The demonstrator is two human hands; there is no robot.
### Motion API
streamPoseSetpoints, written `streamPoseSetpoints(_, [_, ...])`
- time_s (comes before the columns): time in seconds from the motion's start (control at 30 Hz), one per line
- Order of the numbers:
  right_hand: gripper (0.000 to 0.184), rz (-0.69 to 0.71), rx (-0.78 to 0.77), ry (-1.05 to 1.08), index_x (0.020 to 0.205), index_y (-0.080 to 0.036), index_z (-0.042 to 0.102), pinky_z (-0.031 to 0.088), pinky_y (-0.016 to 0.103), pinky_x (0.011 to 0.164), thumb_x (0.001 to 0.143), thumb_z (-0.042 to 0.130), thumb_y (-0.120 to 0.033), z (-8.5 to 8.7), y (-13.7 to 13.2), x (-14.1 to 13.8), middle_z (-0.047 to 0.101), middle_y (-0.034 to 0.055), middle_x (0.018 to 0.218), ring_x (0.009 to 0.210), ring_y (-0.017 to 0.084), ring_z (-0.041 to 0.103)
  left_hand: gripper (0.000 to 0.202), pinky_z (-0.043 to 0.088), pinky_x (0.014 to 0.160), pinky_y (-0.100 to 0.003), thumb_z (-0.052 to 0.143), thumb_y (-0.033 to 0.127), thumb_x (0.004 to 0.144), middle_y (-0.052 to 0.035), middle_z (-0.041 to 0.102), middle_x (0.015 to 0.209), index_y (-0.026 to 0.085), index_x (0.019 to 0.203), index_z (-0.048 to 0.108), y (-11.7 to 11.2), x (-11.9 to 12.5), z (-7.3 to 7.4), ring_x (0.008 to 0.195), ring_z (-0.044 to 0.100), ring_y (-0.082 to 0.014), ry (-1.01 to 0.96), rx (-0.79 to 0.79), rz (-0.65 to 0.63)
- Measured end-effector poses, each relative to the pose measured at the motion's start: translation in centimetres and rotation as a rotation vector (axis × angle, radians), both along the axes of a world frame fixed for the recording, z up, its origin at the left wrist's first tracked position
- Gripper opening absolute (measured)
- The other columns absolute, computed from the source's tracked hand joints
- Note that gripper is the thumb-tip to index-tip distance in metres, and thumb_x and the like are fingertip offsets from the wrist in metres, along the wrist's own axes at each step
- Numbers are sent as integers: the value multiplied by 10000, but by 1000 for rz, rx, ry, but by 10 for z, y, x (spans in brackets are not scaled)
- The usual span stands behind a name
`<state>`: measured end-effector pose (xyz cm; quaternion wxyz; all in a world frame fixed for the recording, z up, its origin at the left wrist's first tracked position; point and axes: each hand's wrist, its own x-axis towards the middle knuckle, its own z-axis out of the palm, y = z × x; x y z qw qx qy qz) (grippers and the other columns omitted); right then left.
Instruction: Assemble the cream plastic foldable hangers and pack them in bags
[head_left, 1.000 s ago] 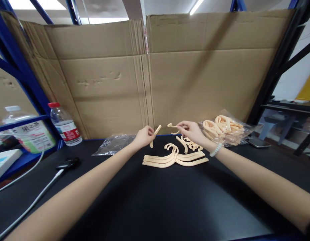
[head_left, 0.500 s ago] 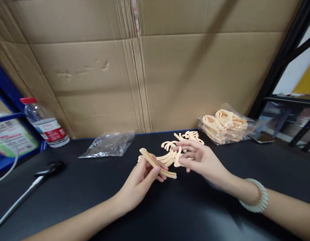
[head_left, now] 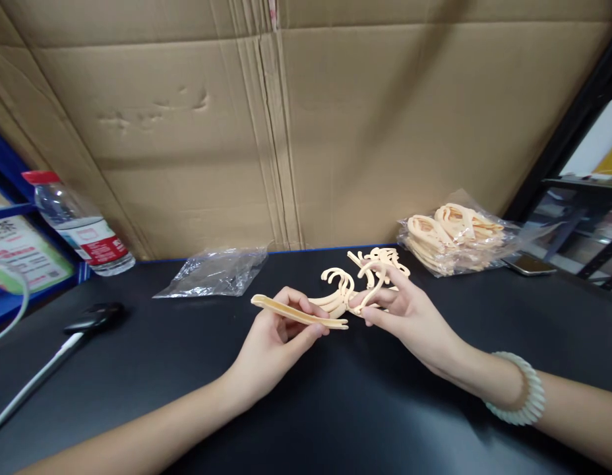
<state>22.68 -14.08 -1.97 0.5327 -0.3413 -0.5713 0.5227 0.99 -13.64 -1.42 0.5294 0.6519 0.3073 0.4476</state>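
My left hand (head_left: 274, 346) pinches a pair of long, narrow beige hanger arms (head_left: 291, 313), laid together and held almost level above the table. To its right, my right hand (head_left: 419, 316) has its thumb and fingers around a beige hanger hook (head_left: 381, 282), its curved end upward. Behind both hands lie loose beige hooks (head_left: 341, 277) and curved hanger arms (head_left: 330, 302). More small beige parts (head_left: 385, 255) lie farther back, partly covered by my right fingers.
A clear bag of beige hanger parts (head_left: 449, 237) lies at the back right beside a phone (head_left: 528, 264). Back left are a crumpled clear bag (head_left: 214, 272) and a water bottle (head_left: 88, 227). A black device with a white cable (head_left: 93, 318) lies left. Cardboard (head_left: 187, 165) walls the back.
My left hand has turned the hanger arms from a steep slant to nearly level. My right hand has raised the hook off the pile slightly. The view has tilted down a little.
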Motion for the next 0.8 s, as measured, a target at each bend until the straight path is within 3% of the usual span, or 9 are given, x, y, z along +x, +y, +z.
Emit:
streamPoseSetpoints(0.1, [143,41,5,-34,889,-206,676,507,313,836,757,732,-196,-1,0,-1,698,29,914,899,158,650,185,532,787,-276,682,212,819,-15,643,886,175,828,501,-1,0,2,831,658,-137,28,27,13])
streamPoseSetpoints(0.17, [66,62,24,-31,775,-202,689,501,313,845,743,746,-195,-1,0,-2,698,21,911,895,156,648,177,528,785,-279,683,216,813,-18,636,884,174,820,511,-1,0,2,835,650,-141,46,39,21])
streamPoseSetpoints(0.3, [58,110,26,-32,743,-209,692,488,315,853,748,748,-198,-3,-1,-4,687,5,860,862,146,634,170,520,775,-281,684,215,802,-18,636,862,176,808,519,-2,0,3,832,639,-147,97,70,55])
streamPoseSetpoints(0.43, [64,189,-38,-45,745,-192,693,452,338,945,766,743,-227,-3,-2,-6,671,26,979,972,164,616,146,520,777,-284,671,204,809,-15,634,864,177,814,528,-3,0,3,842,640,-152,130,104,68])
streamPoseSetpoints(0.63, [168,269,-206,33,792,-171,685,517,329,841,767,748,-324,0,-6,-7,672,57,1028,860,145,629,109,516,754,-287,644,203,835,-18,633,860,176,820,540,-6,-1,1,837,644,-161,162,159,49])
streamPoseSetpoints(0.8, [170,302,-246,77,828,-178,686,518,304,825,789,731,-337,1,-6,-6,687,59,1039,816,121,632,97,487,717,-278,656,215,833,-17,625,815,174,800,575,-7,-1,2,785,622,-159,250,298,102])
